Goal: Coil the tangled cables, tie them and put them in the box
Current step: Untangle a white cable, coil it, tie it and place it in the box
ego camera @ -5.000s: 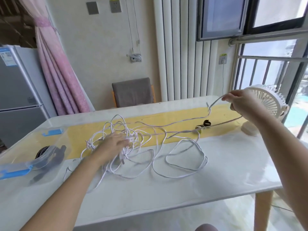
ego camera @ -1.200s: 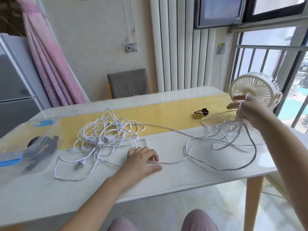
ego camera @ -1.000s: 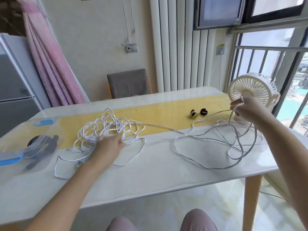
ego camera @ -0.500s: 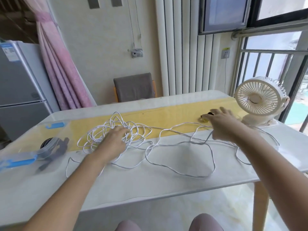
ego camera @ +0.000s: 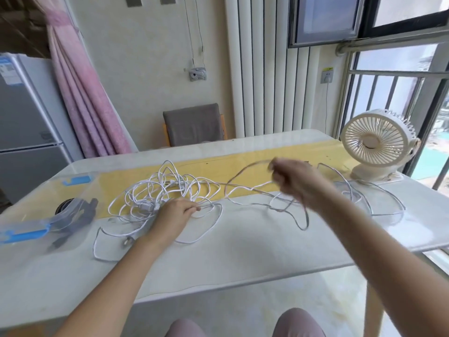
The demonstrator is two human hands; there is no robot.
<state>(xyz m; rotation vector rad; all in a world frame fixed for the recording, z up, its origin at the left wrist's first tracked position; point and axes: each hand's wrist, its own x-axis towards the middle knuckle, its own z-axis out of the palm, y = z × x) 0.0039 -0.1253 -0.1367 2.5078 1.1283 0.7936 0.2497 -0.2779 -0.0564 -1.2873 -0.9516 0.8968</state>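
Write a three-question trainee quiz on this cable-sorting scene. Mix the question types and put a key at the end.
1. True or false: the thin white cable already lies coiled and tied on the pale table.
2. What stands at the table's right end? A) a round cream desk fan B) a kettle C) a lamp
3. Fill in: the ___ hand pinches the cable at the tangled heap, nearer the clear plastic box with blue latches.

Key
1. False: it is a loose tangle.
2. A.
3. Left: the left hand is at the heap, and the right hand grips a strand nearer the fan.
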